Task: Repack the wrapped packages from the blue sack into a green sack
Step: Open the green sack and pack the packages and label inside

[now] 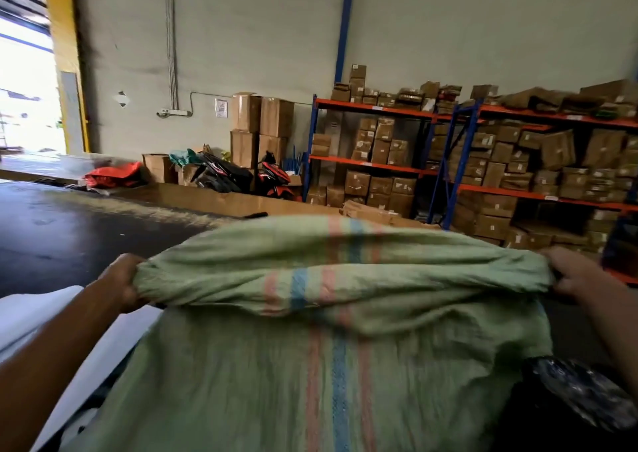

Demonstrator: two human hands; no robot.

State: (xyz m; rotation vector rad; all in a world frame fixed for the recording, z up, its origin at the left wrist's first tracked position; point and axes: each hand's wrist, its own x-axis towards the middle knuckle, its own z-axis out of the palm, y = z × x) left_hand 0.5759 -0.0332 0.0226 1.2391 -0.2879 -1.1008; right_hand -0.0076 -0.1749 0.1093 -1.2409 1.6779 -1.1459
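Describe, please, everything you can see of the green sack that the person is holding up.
The green sack looks like woven plastic fabric, pale green and creased, with a blue stripe flanked by pinkish-red stripes running down its middle. It is held up and stretched wide across the foreground, its upper edge folded over towards the camera. The left hand grips the bunched left corner, and the right hand grips the right corner. Its lower part runs out of the frame.

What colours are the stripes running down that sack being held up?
Pink and blue, on the pale green sack: a blue stripe flanked by pink ones. Only the head view shows it.
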